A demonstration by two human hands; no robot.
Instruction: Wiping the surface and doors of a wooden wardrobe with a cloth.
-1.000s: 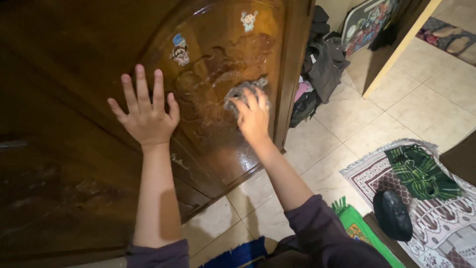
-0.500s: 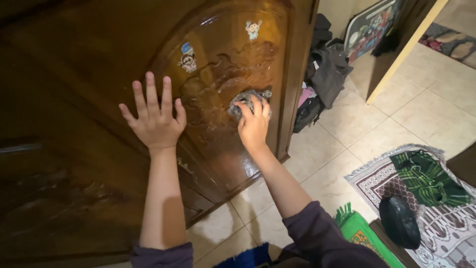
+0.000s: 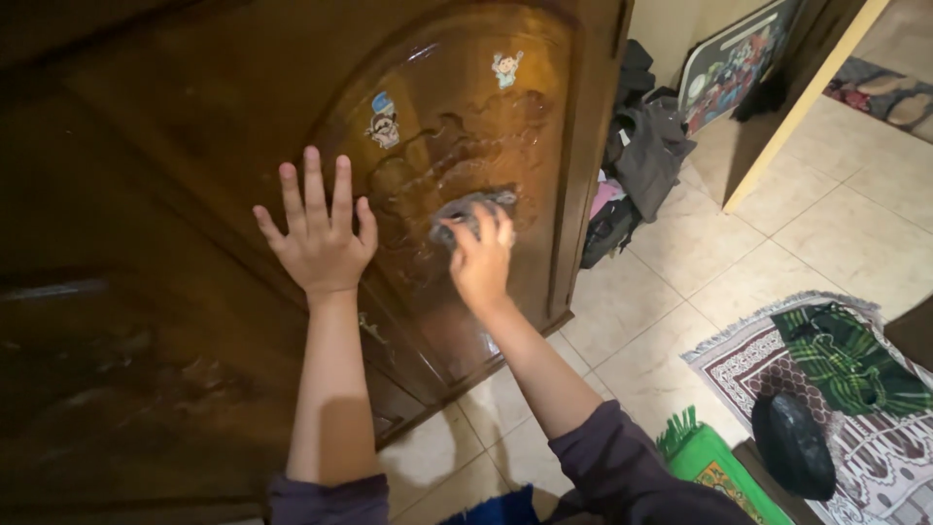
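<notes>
Wooden door [image 3: 194, 146], right hand [image 3: 479, 261] pressing cloth [image 3: 465, 208]

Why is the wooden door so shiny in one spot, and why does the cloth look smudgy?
In the head view, light bounces off the glossy panel of the wooden door, making an orange glare with wet streaks; the door's left side stays dark. The grey cloth under the right hand looks smeared by motion blur, while the left hand, flat on the door, is sharper.
</notes>
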